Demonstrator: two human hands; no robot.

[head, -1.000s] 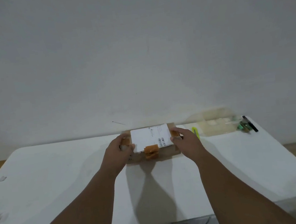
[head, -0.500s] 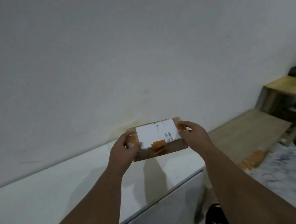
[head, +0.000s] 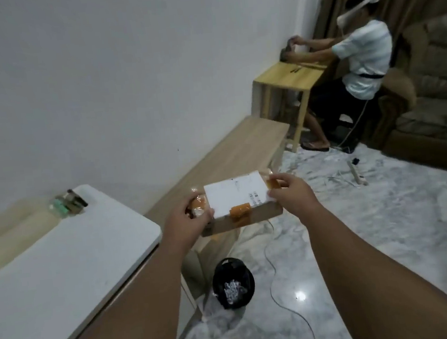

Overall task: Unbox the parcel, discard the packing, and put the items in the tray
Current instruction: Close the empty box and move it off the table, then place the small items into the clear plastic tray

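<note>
A brown cardboard parcel (head: 238,199) with a white shipping label and orange tape strips is held in the air, past the right end of the white table (head: 61,266). My left hand (head: 186,224) grips its left end and my right hand (head: 291,196) grips its right end. It hangs above the floor and a low wooden bench (head: 231,152). A clear tray (head: 12,216) lies blurred at the table's far edge.
A black bin (head: 233,285) with crumpled plastic stands on the marble floor below the parcel. A cable runs across the floor. Green and black tools (head: 68,203) lie at the table's far corner. Another person sits at a small wooden table (head: 287,75) beside a sofa (head: 431,108).
Both hands lifted the parcel off the table and carried it right, beyond the table's end. My view swung right, bringing the floor, bin and other person into sight.
</note>
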